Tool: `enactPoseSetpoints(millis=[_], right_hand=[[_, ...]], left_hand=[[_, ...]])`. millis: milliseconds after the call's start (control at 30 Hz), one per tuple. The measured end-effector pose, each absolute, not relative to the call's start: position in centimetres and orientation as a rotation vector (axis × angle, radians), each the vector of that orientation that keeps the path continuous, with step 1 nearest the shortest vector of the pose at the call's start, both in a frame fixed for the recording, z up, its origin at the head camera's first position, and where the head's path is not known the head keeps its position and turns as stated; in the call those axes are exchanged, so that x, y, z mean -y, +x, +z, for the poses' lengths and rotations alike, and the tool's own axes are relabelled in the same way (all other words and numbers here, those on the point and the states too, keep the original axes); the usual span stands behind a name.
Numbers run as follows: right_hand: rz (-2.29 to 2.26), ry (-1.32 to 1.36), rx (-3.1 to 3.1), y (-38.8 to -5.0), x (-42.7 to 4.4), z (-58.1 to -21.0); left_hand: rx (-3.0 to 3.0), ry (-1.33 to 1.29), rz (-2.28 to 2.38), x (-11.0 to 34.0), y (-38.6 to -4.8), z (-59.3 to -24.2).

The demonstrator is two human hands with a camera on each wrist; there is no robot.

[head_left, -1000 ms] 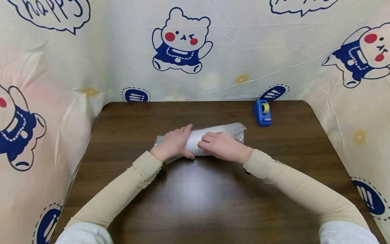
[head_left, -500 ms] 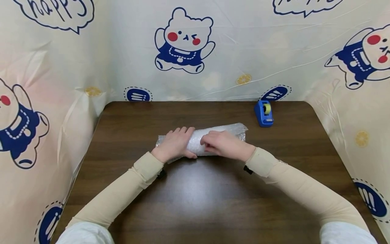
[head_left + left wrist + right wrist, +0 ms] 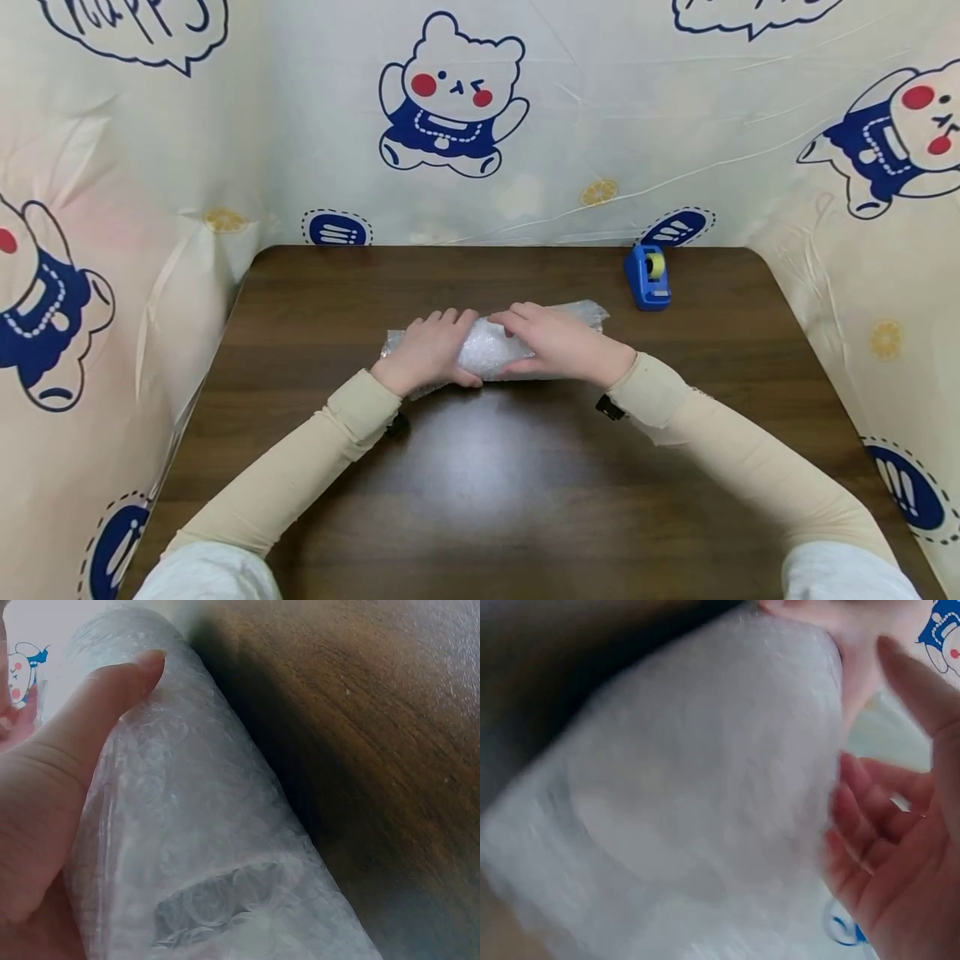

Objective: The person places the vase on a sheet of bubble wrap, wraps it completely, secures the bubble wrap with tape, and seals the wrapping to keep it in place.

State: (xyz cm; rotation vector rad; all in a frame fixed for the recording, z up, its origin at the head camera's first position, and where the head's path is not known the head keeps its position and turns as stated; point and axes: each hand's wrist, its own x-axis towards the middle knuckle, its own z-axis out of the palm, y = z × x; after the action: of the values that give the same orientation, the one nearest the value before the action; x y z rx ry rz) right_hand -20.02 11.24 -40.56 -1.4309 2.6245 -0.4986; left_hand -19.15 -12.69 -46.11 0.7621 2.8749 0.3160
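Observation:
A bubble-wrapped roll (image 3: pixel 486 350) lies crosswise on the table, its loose wrap ends flattened at both sides. My left hand (image 3: pixel 427 350) grips its left part, with the fingers over the top and the thumb along the near side. Over the right part is my right hand (image 3: pixel 566 343), fingers spread. In the right wrist view, the right hand (image 3: pixel 907 855) has its fingertips at one side of the bubble-wrapped roll (image 3: pixel 705 765), while the thumb stands apart from it. A pale, rounded edge shows faintly through the wrap; what is inside cannot be made out.
A blue tape dispenser (image 3: pixel 648 278) with a yellowish roll stands at the back right of the dark wooden table (image 3: pixel 480 500). Printed curtains (image 3: pixel 450 208) hang behind and along both sides.
The right hand's bent fingers have spread out, and its thumb has moved away from them. The left hand keeps hold in the same place. The roll lies where it was.

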Motion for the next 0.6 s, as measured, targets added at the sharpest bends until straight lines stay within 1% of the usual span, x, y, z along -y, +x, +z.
enactPoseSetpoints(millis=[167,433,600], right_hand=[[-0.462,-1.375,-2.746,-19.9,-10.8,-41.7],[-0.426,-1.318,-2.821,-19.7,-10.0,-41.5],[-0.451,-1.239,-2.834,-19.6,-9.7,-41.6]], left_hand=[[-2.881,0.768,0.317,12.7,-19.2,-46.2],[-2.899,0.77,0.304,12.7,-19.2,-46.3],[-2.902,0.777,0.313,12.7,-19.1,-46.5]])
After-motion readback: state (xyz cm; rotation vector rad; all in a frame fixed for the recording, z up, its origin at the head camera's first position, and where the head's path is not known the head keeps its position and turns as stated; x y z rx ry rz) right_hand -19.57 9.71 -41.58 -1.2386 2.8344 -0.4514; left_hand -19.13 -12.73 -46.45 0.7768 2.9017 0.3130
